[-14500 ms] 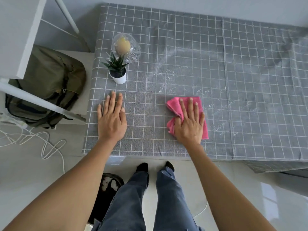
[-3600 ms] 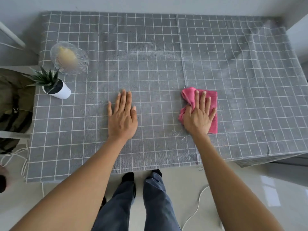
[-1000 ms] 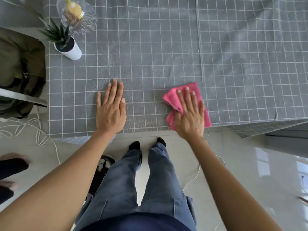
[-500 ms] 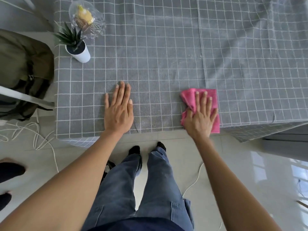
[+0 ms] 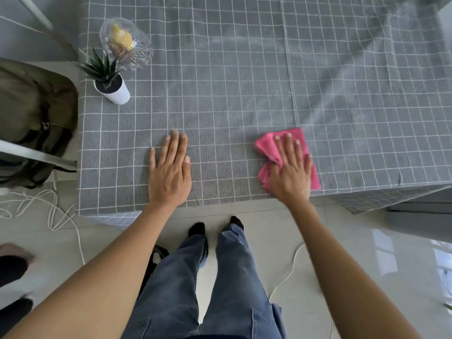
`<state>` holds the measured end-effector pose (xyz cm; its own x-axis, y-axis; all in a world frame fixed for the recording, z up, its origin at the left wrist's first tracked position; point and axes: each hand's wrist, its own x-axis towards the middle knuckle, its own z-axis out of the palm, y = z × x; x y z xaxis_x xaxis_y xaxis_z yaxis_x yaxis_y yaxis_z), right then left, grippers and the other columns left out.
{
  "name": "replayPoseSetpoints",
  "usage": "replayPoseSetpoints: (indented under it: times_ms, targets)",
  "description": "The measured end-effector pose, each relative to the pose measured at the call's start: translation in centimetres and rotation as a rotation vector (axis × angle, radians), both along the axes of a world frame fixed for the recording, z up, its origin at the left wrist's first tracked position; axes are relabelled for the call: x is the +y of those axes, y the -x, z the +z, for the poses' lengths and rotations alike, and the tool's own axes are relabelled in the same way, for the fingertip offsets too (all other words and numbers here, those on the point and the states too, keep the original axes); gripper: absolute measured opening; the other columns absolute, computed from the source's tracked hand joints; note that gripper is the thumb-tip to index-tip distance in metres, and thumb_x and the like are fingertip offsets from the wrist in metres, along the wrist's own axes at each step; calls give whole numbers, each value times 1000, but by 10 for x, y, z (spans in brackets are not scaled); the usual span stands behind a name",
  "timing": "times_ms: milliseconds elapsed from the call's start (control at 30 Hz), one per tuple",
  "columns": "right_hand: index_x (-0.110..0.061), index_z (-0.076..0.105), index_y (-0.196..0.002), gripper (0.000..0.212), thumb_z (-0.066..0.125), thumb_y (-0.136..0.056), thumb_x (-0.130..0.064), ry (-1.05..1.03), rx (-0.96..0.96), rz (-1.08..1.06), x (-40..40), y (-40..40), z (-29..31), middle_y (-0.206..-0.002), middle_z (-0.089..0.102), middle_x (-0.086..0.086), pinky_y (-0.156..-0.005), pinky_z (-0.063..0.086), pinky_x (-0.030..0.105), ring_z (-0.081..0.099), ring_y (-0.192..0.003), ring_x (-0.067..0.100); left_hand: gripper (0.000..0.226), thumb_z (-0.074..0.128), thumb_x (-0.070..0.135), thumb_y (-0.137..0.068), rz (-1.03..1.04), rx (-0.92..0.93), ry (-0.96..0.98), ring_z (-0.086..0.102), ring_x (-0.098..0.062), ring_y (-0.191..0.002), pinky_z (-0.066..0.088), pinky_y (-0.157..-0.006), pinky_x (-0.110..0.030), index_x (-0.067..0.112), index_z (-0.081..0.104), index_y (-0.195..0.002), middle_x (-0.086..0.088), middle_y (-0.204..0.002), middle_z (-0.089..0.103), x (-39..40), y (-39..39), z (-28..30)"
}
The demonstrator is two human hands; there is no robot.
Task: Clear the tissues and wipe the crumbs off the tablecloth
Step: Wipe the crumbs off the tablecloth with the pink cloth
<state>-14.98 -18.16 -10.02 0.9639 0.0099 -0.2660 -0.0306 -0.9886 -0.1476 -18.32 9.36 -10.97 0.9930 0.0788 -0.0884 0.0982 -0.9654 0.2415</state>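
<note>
Right hand flat on pink cloth, fingers straight and slightly spread, pressing it to grey checked tablecloth at 4 o'clock, close to near edge. Left hand palm down on bare cloth at 7 o'clock, fingers straight and close together, thumb out. Potted plant and clear glass dome at 10 o'clock, just beside each other. Olive backpack off table's left side.

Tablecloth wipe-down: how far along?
Done, apparently: no tissues in view, and the tablecloth shows almost no crumbs. In hand: the right hand presses flat on the pink cloth at the near table edge, while the left hand lies flat on the tablecloth. Left: likely finishing that edge pass and putting the cloth away.
</note>
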Motion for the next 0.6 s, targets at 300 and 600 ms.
replayPoseSetpoints:
  times_ms: [300, 600]
  targets:
    - [-35, -5, -150, 59, 24, -99, -33, -54, -40, -378, -56, -31, 8, -160, -9, -5, -117, -9, 48, -10, -147, 17, 56, 6, 38, -98, 13, 21, 24, 0, -11, -147, -2, -118, -45, 20, 7, -152, 3, -159, 3, -3, -6, 2]
    - [-37, -9, -150, 65, 6, -87, -45, -109, -45, -80, 25, -42, 1, -157, -17, -8, -115, -17, 46, -19, -144, 15, 53, 20, 32, -103, 1, 37, 82, -3, -15, -148, -6, -117, -48, 16, 8, -152, 0, -160, 0, -48, -99, 5]
